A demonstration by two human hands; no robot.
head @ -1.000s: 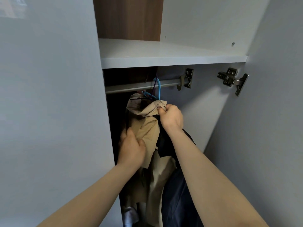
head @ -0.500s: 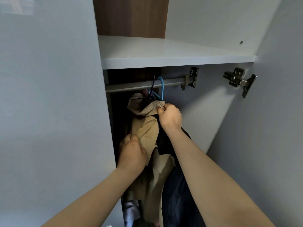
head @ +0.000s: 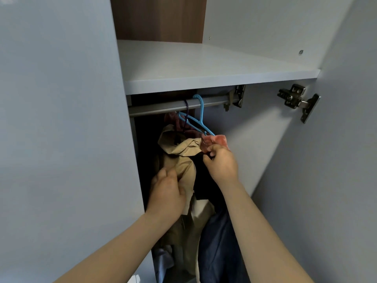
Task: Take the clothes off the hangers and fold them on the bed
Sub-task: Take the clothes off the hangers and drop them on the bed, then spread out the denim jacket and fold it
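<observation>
Metal rail (head: pixel 161 106) fixed below a white shelf (head: pixel 204 64), held at its right end by a bracket (head: pixel 237 97). Two hooks sit over the rail: a tilted blue hanger (head: pixel 201 117) and, just left of it, a dark hanger (head: pixel 186 108). A pink cloth (head: pixel 219 139) sits on the blue hanger's lower arm. A tan garment (head: pixel 184 154) hangs below, apparently from the dark hanger.

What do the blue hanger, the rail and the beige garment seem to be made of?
Blue hanger: probably plastic, evenly coloured, smooth, thin moulded shape.
Rail: looks like metal, grey with a dull sheen.
Beige garment: woven cloth, matt, with soft creases.
</observation>
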